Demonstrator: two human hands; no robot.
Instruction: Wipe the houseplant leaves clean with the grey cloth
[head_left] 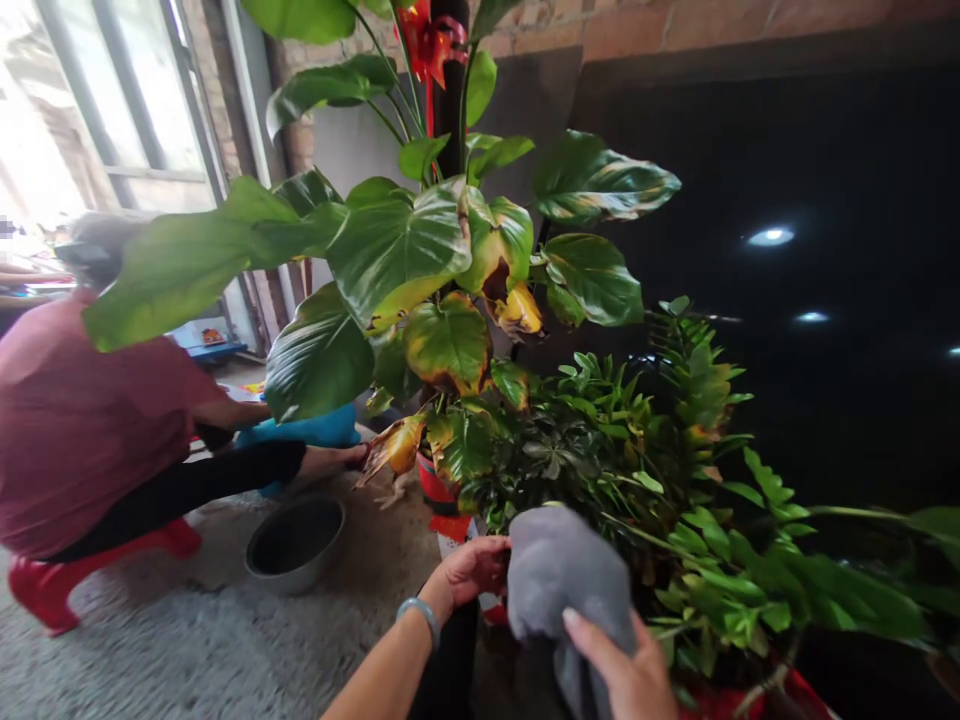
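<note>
A grey cloth (566,570) is bunched up in front of the green plants, hanging down at its lower end. My right hand (626,665) grips it from below, with the thumb pressed on its front. My left hand (472,572), wearing a pale bangle (421,612) at the wrist, is at the cloth's left edge. Its palm is turned partly up and its fingers are loosely bent and apart, with the tips partly hidden by the cloth. I see nothing held in it. Just beyond the cloth grow low leafy plants (559,455).
A tall potted plant (405,245) with large, partly yellowed leaves rises ahead. To the left, a person in a pink top (97,420) sits on a red stool (112,570). A dark basin (295,540) stands on the concrete floor. A dark glossy panel (750,180) fills the right background.
</note>
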